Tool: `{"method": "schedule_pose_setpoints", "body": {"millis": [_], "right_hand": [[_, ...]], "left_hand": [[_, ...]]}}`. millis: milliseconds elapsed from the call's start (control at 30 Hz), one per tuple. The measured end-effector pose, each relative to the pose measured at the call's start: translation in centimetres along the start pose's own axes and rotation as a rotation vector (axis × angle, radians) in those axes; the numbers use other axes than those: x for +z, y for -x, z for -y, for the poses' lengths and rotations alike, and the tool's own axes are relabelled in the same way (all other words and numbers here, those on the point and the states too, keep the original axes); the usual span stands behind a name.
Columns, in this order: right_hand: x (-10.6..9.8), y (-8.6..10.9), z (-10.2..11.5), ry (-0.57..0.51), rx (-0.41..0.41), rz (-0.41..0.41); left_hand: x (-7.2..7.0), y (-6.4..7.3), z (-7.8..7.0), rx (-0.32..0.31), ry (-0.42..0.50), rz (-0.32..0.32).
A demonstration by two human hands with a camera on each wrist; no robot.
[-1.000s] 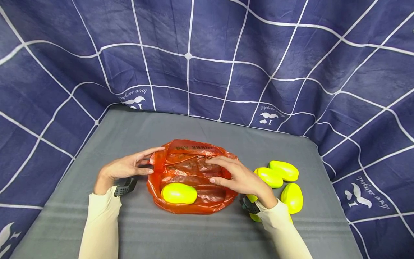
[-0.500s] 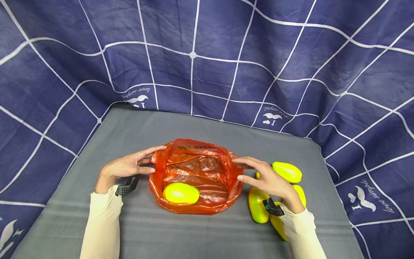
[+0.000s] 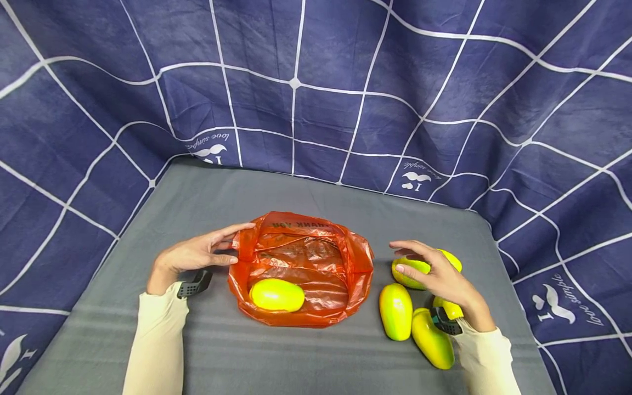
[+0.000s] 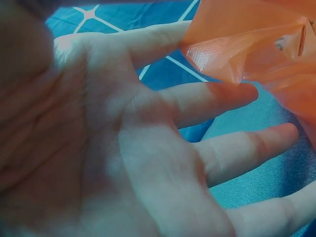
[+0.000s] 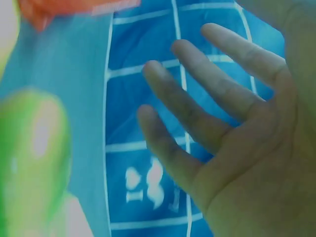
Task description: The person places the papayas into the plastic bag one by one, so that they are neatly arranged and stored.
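Note:
A red plastic bag [image 3: 321, 299] lies on the table with its mouth spread toward me and one yellow mango [image 3: 278, 295] inside, near the front rim. My left hand [image 3: 192, 255] is at the bag's left edge, fingers extended; in the left wrist view its fingertips reach the orange-looking plastic [image 4: 232, 44]. To the right of the bag, my right hand [image 3: 439, 274] hovers over several yellow-green mangoes, holding nothing. Its fingers [image 5: 197, 113] are spread apart in the right wrist view, where a blurred green mango [image 5: 32, 148] shows at the left. The hand partly covers the farther mangoes [image 3: 410, 277].
Two mangoes [image 3: 396, 311] lie in front of the right hand, nearer to me. Grey cloth [image 3: 276, 356] covers the table. A blue curtain with white lines [image 3: 316, 120] closes off the back and both sides.
My right hand has moved right, from over the bag's mouth, past its right edge, to above the mangoes. The left hand stays at the bag's left edge.

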State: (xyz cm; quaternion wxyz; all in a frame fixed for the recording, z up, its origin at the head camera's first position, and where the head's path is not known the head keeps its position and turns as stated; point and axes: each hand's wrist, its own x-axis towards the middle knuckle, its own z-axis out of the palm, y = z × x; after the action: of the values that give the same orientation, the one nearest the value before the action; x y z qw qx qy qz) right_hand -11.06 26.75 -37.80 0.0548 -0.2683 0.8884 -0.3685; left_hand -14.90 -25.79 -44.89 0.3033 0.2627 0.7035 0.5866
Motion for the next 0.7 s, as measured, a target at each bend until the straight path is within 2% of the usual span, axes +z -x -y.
{"method": "schedule_pose_setpoints", "body": {"millis": [233,333,467,533,700], "right_hand": [[-2.6,1.4,-3.1,0.168,-0.002,-0.197],[-3.3,1.7,-4.4,0.194,0.015,-0.224],[-3.9,2.1,-6.6,0.195,0.024,-0.246],[-4.1,2.4,-7.7,0.194,0.06,-0.24],[-4.5,3.1,-9.7,0.114,0.241,-0.131]], "left_hand": [[0.1,0.1,0.0,0.009,0.005,-0.003],[0.1,0.2,0.1,0.009,0.008,-0.004],[0.1,0.2,0.1,0.017,0.012,-0.004],[0.1,0.2,0.1,0.013,0.011,-0.008],[0.2,0.1,0.0,0.01,0.003,-0.016]]}}
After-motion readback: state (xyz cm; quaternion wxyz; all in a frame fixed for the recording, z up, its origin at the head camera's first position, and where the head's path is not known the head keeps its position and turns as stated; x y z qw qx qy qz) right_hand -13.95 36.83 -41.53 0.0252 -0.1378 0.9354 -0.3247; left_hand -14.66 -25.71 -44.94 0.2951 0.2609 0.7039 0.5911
